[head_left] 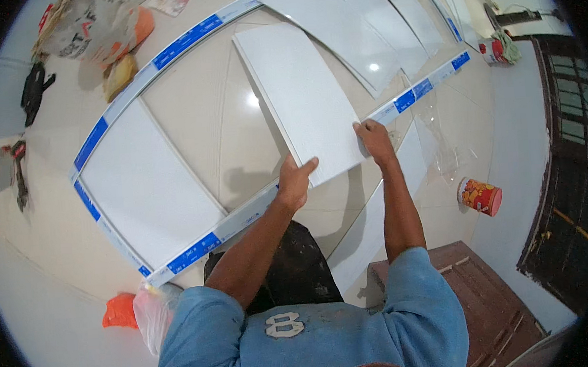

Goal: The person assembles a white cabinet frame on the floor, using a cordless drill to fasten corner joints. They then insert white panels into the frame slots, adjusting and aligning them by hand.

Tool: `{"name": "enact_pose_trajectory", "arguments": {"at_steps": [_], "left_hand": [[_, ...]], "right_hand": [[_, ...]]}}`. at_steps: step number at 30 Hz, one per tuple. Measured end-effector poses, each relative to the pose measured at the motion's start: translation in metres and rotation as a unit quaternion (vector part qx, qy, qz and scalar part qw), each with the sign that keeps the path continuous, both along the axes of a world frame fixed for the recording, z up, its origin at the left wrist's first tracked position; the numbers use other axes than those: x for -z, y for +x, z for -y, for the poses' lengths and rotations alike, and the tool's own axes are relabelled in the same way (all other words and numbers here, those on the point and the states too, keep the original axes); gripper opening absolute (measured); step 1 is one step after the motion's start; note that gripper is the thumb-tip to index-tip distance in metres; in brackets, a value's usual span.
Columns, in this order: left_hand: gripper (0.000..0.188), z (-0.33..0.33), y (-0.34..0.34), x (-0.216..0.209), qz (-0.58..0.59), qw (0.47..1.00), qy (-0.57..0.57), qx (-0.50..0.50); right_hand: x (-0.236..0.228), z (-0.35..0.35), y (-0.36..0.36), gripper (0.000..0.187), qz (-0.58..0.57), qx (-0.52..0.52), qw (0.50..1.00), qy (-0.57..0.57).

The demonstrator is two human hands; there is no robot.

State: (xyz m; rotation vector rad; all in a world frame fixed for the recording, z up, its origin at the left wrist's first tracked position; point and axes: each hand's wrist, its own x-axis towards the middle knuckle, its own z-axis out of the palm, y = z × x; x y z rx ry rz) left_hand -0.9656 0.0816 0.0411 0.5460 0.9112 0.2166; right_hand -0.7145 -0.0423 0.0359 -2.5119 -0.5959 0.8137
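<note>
A white panel (309, 95) is held up at its near end by both hands, tilted over a frame of white profiles with blue protective film (184, 43). My left hand (295, 182) grips the panel's near left corner, its thumb on top. At the near right corner, my right hand (376, 140) is closed on the edge, thumb on the upper face. One white panel (147, 182) lies fitted inside the frame's left end. The near profile (242, 220) runs beneath the left wrist. Undersides of the fingers are hidden by the held panel.
More white panels (358, 18) lie at the far right of the frame. A red tin (480, 197) stands right, near clear plastic film (443, 147). Bags (92, 24) and a black power tool (34, 93) lie far left. A brown wooden door panel (469, 294) is beside me.
</note>
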Motion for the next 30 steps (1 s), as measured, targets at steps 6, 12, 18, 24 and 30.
{"name": "enact_pose_trajectory", "arguments": {"at_steps": [6,12,18,24,30], "left_hand": [[0.046,-0.084,-0.152,-0.069,-0.078,0.934,0.205,0.283],[0.029,-0.230,-0.203,-0.208,-0.123,0.670,0.513,0.522],[0.041,-0.295,-0.181,-0.252,-0.332,0.515,0.628,0.481],[0.060,-0.296,-0.177,-0.151,-0.298,0.475,0.798,0.222],[0.064,-0.159,-0.151,-0.009,-0.205,0.748,0.539,0.329]], "right_hand": [[-0.130,-0.044,-0.082,0.113,0.256,-0.209,0.941,0.081],[-0.231,-0.126,-0.115,0.114,0.394,-0.394,0.829,0.047],[-0.147,-0.103,-0.101,0.043,0.134,-0.317,0.928,0.138],[-0.057,-0.119,-0.071,0.057,0.045,-0.156,0.982,0.093],[0.021,-0.117,-0.041,0.063,0.039,-0.064,0.996,0.047]]}}
